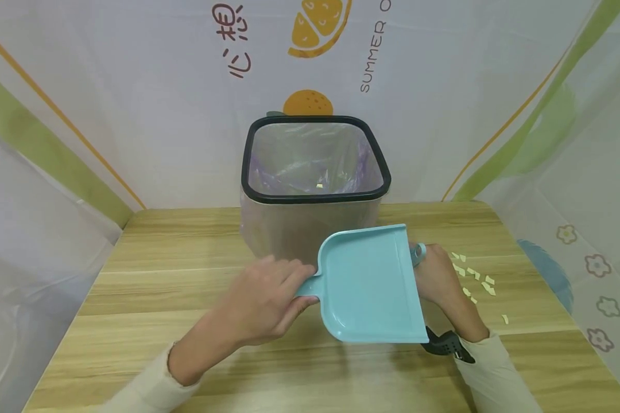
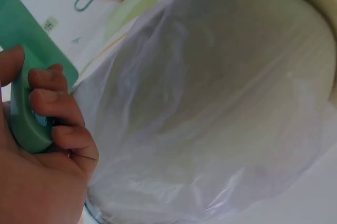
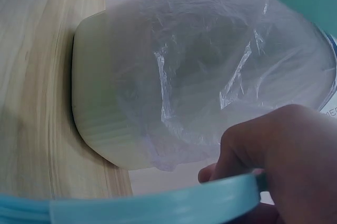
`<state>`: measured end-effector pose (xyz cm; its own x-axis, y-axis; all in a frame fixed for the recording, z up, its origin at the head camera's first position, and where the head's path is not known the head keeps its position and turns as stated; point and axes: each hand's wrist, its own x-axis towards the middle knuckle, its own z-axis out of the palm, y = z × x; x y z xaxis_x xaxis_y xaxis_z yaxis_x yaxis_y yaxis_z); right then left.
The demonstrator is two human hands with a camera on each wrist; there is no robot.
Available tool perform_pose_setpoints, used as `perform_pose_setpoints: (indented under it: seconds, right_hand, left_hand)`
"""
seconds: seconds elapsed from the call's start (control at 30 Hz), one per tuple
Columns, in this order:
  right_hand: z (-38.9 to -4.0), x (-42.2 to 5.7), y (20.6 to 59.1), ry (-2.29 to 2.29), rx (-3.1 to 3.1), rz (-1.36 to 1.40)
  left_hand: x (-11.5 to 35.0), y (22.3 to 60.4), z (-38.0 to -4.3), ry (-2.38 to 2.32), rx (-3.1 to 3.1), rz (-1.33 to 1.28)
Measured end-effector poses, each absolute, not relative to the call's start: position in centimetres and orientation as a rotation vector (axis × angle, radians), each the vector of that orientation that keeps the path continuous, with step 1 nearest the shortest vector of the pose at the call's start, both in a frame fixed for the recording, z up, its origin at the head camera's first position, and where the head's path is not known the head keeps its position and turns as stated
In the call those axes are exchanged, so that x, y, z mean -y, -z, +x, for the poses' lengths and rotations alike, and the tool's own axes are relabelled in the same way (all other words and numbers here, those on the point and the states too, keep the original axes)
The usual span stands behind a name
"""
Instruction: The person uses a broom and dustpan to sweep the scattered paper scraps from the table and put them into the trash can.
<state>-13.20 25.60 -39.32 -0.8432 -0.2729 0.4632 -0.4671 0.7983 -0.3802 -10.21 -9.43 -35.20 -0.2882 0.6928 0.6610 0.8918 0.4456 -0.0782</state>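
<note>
My left hand [image 1: 266, 301] grips the short handle of a light-blue dustpan [image 1: 369, 287], fingers curled round it in the left wrist view. The pan is raised over the table in front of the bin, its bare inner face towards the head camera and its straight edge to the right. Behind that edge, my right hand [image 1: 434, 275] holds a matching hand brush [image 1: 418, 254] by its loop-ended handle. In the right wrist view, a long blue part of the brush [image 3: 158, 205] crosses the bottom; its bristles are hidden.
A pale bin [image 1: 310, 226] with a black rim and thin plastic liner stands at the table's back edge, a small scrap [image 1: 319, 186] inside. Several pale scraps [image 1: 474, 274] lie on the wooden table [image 1: 160, 287] to the right. Printed white curtains [image 1: 160, 103] surround the table.
</note>
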Motion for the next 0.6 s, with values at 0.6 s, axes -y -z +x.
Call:
perform_pose_setpoints:
  seconds: [0.6]
  right_hand:
    - [-13.2, -25.3, 39.0, -0.739, 2.691, 0.421]
  left_hand:
    - [8.8, 39.7, -10.4, 0.372, 2.483, -1.447]
